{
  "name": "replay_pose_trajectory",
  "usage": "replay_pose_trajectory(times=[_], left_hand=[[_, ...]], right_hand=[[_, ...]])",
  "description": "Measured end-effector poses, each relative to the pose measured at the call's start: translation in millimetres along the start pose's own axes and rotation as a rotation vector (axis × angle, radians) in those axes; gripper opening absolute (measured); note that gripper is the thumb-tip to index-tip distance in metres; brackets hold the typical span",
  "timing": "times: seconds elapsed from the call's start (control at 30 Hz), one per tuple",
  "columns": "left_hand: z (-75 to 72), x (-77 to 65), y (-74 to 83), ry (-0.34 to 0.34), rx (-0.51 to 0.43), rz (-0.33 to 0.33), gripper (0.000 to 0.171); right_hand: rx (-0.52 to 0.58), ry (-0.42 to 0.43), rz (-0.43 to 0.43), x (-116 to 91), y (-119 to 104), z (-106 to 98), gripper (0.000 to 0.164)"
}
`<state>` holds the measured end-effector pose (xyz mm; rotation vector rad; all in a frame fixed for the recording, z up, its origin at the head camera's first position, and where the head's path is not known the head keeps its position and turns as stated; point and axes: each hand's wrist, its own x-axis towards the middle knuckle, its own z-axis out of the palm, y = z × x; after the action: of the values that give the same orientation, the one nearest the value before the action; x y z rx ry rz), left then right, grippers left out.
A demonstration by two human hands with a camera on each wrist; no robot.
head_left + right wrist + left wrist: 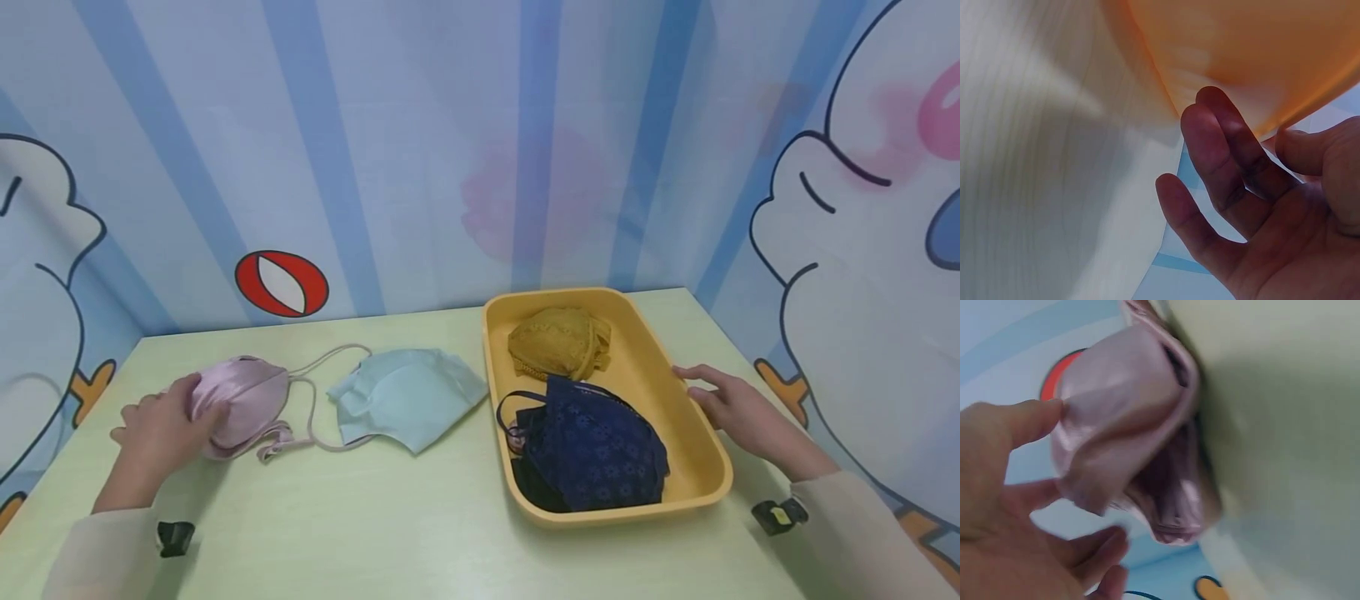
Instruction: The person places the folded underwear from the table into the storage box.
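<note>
On the left of the table lies a pink satin bra [251, 396], folded, with thin straps trailing to the right. My left hand [161, 425] holds its left side; in the left wrist view the thumb [1038, 422] and index finger lie at the smooth cup [1116, 400], the index fingertip hidden behind the fabric. The other fingers hang free. My right hand [738, 408] rests at the right rim of a yellow tray [693, 442]. Its fingers, loosely extended, reach along the outer wall in the right wrist view, and the thumb [1304, 150] lies by the rim.
A pale blue piece of cloth [405, 396] lies between the pink bra and the tray, partly over a pink strap. Inside the tray are a mustard lace bra [558, 342], a navy lace bra [600, 450] and something black under the navy one. A printed curtain [420, 167] stands behind the table.
</note>
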<state>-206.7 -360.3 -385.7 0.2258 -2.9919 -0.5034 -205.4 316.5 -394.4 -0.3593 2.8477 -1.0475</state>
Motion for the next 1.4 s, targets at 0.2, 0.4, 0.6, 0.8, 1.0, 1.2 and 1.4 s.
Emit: replay_pose_trajectory(times=[0.2, 0.4, 0.6, 0.8, 1.0, 1.2, 1.4], left_hand=[[-5.2, -5.6, 47.4, 0.198, -0.049, 0.126, 0.064], [4.4, -6.9, 102.1, -0.067, -0.108, 0.331, 0.073], [30.0, 7.7, 124.0, -0.278, 0.000, 0.372, 0.075], [46.7, 15.4, 126.7, -0.310, 0.022, 0.356, 0.061], [55.9, 17.3, 126.2, -0.287, 0.039, 0.340, 0.047], [56.1, 19.1, 126.8, -0.148, -0.008, 0.409, 0.014], [43.7, 22.2, 144.2, 0.005, -0.142, 0.474, 0.004]], right_hand=[[-0.012, 0.002, 0.003, -0.2, -1.2, -0.5, 0.042], [-0.019, 0.006, 0.007, -0.8, -2.3, -0.1, 0.042], [0.002, 0.007, -0.018, -0.6, -3.1, 2.5, 0.043], [0.008, 0.005, -0.025, -0.5, -2.2, 2.1, 0.044], [0.000, 0.007, -0.013, -0.6, -0.8, 1.0, 0.044], [-0.001, 0.008, -0.007, -0.7, -2.2, 1.2, 0.043], [-0.004, 0.007, -0.005, -1.1, -3.4, 0.6, 0.043]])
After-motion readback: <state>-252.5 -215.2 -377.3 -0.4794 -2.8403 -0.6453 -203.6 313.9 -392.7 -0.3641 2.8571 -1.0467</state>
